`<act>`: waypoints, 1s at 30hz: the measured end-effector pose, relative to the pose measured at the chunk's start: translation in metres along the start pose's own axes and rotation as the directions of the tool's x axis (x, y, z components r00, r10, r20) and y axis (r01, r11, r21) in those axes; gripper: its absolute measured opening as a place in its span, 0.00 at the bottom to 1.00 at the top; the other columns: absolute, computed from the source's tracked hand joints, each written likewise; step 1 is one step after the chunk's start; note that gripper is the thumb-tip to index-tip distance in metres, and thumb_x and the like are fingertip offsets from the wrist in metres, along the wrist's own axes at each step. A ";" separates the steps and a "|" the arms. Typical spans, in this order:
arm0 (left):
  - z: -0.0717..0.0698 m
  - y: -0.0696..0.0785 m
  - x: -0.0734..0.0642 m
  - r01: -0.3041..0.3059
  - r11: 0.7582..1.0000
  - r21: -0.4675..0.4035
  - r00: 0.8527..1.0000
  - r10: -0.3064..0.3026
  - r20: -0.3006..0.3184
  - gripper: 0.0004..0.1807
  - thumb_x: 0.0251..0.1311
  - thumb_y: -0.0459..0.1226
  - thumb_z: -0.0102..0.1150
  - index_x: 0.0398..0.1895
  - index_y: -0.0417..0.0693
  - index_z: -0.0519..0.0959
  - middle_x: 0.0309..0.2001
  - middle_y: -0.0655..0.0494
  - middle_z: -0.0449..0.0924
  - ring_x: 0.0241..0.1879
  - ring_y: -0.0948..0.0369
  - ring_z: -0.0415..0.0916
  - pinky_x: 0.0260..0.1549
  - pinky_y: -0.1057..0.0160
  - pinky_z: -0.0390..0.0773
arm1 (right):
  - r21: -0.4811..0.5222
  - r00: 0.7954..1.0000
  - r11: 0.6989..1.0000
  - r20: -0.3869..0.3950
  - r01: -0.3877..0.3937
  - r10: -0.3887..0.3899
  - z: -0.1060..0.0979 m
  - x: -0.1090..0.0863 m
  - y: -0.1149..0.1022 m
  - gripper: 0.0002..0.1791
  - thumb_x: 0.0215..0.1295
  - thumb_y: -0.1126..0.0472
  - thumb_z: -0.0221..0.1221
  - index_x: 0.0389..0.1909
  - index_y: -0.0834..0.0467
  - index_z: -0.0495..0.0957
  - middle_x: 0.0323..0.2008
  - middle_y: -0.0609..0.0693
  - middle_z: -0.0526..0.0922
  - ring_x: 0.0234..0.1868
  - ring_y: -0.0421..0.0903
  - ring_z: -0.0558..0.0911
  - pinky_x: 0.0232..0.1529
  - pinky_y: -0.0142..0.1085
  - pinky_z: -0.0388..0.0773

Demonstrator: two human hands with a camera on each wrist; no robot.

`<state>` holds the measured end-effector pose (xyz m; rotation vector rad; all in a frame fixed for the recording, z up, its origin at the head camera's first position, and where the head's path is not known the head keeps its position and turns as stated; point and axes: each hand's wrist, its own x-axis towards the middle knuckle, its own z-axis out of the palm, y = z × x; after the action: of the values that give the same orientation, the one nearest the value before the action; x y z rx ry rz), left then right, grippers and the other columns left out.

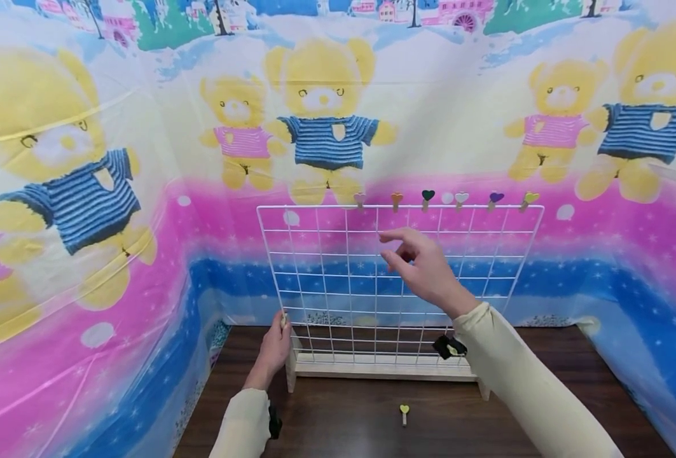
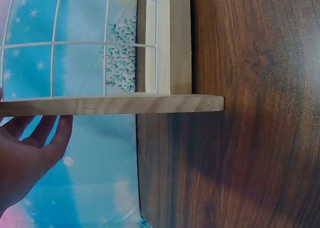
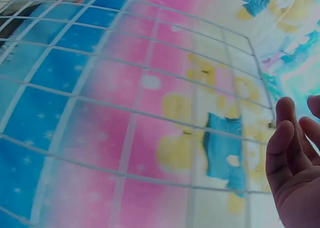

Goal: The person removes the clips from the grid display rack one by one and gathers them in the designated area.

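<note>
A white wire grid rack (image 1: 360, 286) stands upright on the table in a pale wooden stand. My left hand (image 1: 275, 346) grips the stand's left side post (image 2: 110, 106) partway up. Several heart-topped clothespins line the rack's top wire: a pale pink one (image 1: 360, 200), an orange one (image 1: 397, 201), a dark green one (image 1: 427, 198), a white one (image 1: 461, 200), a purple one (image 1: 495, 199) and a yellow one (image 1: 529, 200). Loosely bent and holding nothing, my right hand (image 1: 426, 270) hovers before the grid's upper half, below the clothespins.
Another yellow heart clothespin (image 1: 404, 413) lies on the dark wooden table (image 1: 338, 420), in front of the stand's crossbar (image 1: 383, 372). Cloth printed with bears (image 1: 326, 95) hangs behind the table and at both sides. Each wrist wears a black strap-on camera.
</note>
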<state>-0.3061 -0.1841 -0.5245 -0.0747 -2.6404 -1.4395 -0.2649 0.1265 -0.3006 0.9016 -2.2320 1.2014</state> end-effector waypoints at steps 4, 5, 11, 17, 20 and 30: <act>-0.002 -0.001 0.000 0.006 1.000 0.000 1.000 -0.006 0.006 0.25 0.76 0.40 0.34 0.71 0.42 0.51 0.37 0.41 0.71 0.28 0.54 0.67 0.28 0.55 0.68 | 0.006 0.998 0.998 -0.028 0.055 -0.055 -0.002 0.020 -0.013 0.18 0.65 0.63 0.60 0.55 0.58 0.76 0.33 0.50 0.78 0.23 0.40 0.77 0.23 0.35 0.75; -0.002 -0.001 0.000 0.006 1.000 0.000 1.000 -0.006 0.009 0.25 0.76 0.40 0.34 0.71 0.42 0.51 0.37 0.41 0.71 0.28 0.54 0.67 0.28 0.55 0.68 | -0.005 0.997 0.998 -0.035 0.067 -0.067 -0.002 0.024 -0.016 0.19 0.64 0.63 0.60 0.56 0.58 0.75 0.33 0.50 0.78 0.22 0.39 0.77 0.23 0.35 0.75; -0.002 -0.003 0.000 0.009 1.000 0.004 1.000 -0.009 0.021 0.24 0.76 0.39 0.33 0.71 0.43 0.51 0.42 0.38 0.72 0.32 0.53 0.70 0.31 0.53 0.69 | -0.077 0.997 0.995 -0.035 0.067 -0.070 -0.001 0.047 -0.026 0.23 0.63 0.62 0.62 0.60 0.57 0.73 0.47 0.53 0.77 0.22 0.38 0.77 0.25 0.33 0.77; -0.002 -0.003 0.002 0.004 1.000 0.010 1.000 -0.004 0.026 0.24 0.75 0.39 0.34 0.71 0.42 0.51 0.41 0.39 0.72 0.34 0.52 0.71 0.34 0.51 0.70 | -0.099 0.999 0.994 -0.014 -0.040 0.039 0.000 0.061 -0.031 0.25 0.65 0.62 0.59 0.64 0.55 0.69 0.56 0.52 0.73 0.24 0.42 0.80 0.29 0.34 0.79; -0.001 -0.004 0.003 0.007 1.000 0.008 1.000 -0.007 0.029 0.24 0.76 0.40 0.34 0.71 0.44 0.51 0.37 0.43 0.71 0.31 0.54 0.69 0.33 0.53 0.69 | -0.073 0.991 0.989 0.010 -0.130 0.131 0.002 0.065 -0.032 0.27 0.67 0.62 0.57 0.67 0.55 0.66 0.54 0.53 0.73 0.23 0.44 0.80 0.29 0.34 0.79; -0.001 -0.003 0.003 0.021 1.000 -0.015 0.999 -0.020 0.042 0.24 0.76 0.40 0.34 0.71 0.47 0.51 0.38 0.40 0.71 0.27 0.55 0.66 0.30 0.55 0.68 | -0.014 0.977 0.978 0.049 -0.206 0.206 0.008 0.079 -0.031 0.24 0.71 0.59 0.51 0.66 0.58 0.66 0.53 0.54 0.75 0.19 0.47 0.79 0.26 0.36 0.79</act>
<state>-0.3088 -0.1867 -0.5258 -0.0799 -2.6709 -1.4809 -0.2971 0.0805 -0.2365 0.7172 -2.4173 1.2699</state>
